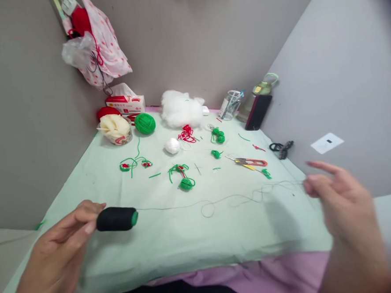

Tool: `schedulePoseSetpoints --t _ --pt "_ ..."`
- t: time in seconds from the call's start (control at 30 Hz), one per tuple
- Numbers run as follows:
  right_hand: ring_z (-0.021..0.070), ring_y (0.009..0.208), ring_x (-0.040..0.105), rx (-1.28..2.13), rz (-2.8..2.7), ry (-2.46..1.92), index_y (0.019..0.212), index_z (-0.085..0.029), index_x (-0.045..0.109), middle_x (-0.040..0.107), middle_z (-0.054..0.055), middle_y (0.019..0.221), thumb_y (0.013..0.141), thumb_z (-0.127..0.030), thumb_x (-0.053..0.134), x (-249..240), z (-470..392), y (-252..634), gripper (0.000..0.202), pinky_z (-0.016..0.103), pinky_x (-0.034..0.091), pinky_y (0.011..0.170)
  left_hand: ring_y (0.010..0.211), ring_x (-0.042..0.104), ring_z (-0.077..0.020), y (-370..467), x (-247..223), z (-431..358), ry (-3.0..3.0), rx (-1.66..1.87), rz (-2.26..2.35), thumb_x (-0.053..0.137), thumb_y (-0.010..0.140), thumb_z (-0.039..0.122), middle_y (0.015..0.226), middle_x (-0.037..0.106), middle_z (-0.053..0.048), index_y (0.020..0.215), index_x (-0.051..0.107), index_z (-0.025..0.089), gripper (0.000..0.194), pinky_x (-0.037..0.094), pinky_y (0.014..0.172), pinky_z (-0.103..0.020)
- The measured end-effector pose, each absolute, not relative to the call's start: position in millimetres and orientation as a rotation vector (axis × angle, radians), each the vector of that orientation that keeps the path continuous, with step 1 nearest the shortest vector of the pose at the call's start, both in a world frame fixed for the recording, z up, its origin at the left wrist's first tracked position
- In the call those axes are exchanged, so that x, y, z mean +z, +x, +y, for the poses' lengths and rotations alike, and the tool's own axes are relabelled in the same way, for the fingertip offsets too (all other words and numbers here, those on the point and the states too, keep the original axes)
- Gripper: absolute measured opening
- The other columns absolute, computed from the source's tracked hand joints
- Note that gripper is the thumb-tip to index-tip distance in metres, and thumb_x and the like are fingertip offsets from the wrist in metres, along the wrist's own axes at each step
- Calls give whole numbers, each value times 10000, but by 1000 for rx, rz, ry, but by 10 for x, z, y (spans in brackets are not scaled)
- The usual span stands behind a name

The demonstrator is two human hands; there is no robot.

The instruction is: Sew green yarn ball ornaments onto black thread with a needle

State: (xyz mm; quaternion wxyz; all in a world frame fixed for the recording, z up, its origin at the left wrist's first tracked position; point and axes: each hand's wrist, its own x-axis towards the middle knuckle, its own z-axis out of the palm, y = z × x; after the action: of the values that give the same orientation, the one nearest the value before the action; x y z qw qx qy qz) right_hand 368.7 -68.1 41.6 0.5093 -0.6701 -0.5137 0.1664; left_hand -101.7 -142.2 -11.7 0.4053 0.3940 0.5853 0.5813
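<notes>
Near the front left, my left hand (pixel 70 236) grips one end of a spool of black thread (pixel 115 218), held sideways with its green core showing at the right end. From the spool a thin dark thread (pixel 172 208) runs right across the table, with a few loose loops along it. It leads to my right hand (pixel 339 199), whose thumb and fingertips pinch the thread while the index finger points out to the left. Slight blur covers that hand. Beyond the thread lies a small green crocheted piece (pixel 186 184) with red and green yarn ends.
Orange-handled snips (pixel 254 162) and a yellow-handled crochet hook (pixel 246 165) lie right of centre. Farther back are a green yarn ball (pixel 145 123), a white yarn ball (pixel 172 145), white stuffing (pixel 182 109), a glass jar (pixel 229 107), and a phone (pixel 259 112) leaning on a bottle.
</notes>
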Motion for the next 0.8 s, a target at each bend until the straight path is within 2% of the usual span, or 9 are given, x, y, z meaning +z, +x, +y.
schedulePoseSetpoints --t 0.13,0.27,0.33,0.37,0.43,0.5,0.6,0.67,0.8 --pt "489 1144 572 -352 -1271 -2189 1344 -213 557 637 218 1202 868 -373 566 446 -704 4130 502 621 425 884 1071 583 -292 -1051 -108 -1430 959 1483 1563 732 782 481 935 677 21 745 721 287 198 505 1013 -400" --pt "434 1220 563 -533 -1359 -1925 833 -200 642 700 185 1132 909 -402 576 421 -676 3844 226 605 376 1041 1055 597 -301 -860 -75 -1394 1062 1421 1489 751 764 459 850 646 -23 692 705 268 209 507 986 -413" --pt "324 1086 631 -293 -1430 -1683 766 -214 604 720 122 1060 911 -366 605 423 -680 3466 210 526 426 1020 1094 587 -302 -730 -53 -1362 1089 1366 1462 752 773 432 853 629 -42 682 690 257 208 482 1024 -420" --pt "259 976 653 15 -1500 -1558 904 -225 649 688 105 1196 903 -348 634 422 -696 3245 124 464 488 938 1097 585 -295 -666 -42 -1343 1098 1344 1444 753 778 415 865 625 -46 685 685 252 200 464 1048 -425" --pt "170 755 637 777 -1559 -1257 1309 -318 564 588 94 1388 906 -323 657 399 -760 2785 414 379 546 729 1005 596 -256 -554 -18 -1302 1140 1333 1367 749 789 377 827 598 -36 674 668 245 193 434 1088 -431" --pt "122 672 601 1344 -1527 -1009 1460 -391 433 517 98 1472 924 -352 656 339 -853 2362 582 335 538 663 865 579 -210 -468 3 -1267 1209 1339 1265 728 811 344 742 547 -14 654 652 243 201 423 1104 -426" --pt "127 735 605 1903 -1472 -756 1437 -358 492 676 56 1190 812 -366 797 222 -979 1954 696 292 511 696 826 557 -192 -397 31 -1246 1268 1339 1194 692 843 315 718 531 -6 666 655 248 193 429 1098 -407" --pt "115 666 570 2102 -1530 -697 1224 -247 680 676 10 822 843 -398 763 172 -1007 1918 418 259 464 652 844 559 -195 -395 49 -1248 1261 1345 1200 699 837 311 727 536 -7 670 656 248 183 428 1097 -407" --pt "75 469 337 1770 -1528 -893 830 -175 743 456 -33 542 944 -504 600 193 -853 2464 377 246 302 501 966 581 -231 -551 55 -1266 1147 1399 1333 729 815 338 774 575 -20 676 663 250 177 405 1115 -425"
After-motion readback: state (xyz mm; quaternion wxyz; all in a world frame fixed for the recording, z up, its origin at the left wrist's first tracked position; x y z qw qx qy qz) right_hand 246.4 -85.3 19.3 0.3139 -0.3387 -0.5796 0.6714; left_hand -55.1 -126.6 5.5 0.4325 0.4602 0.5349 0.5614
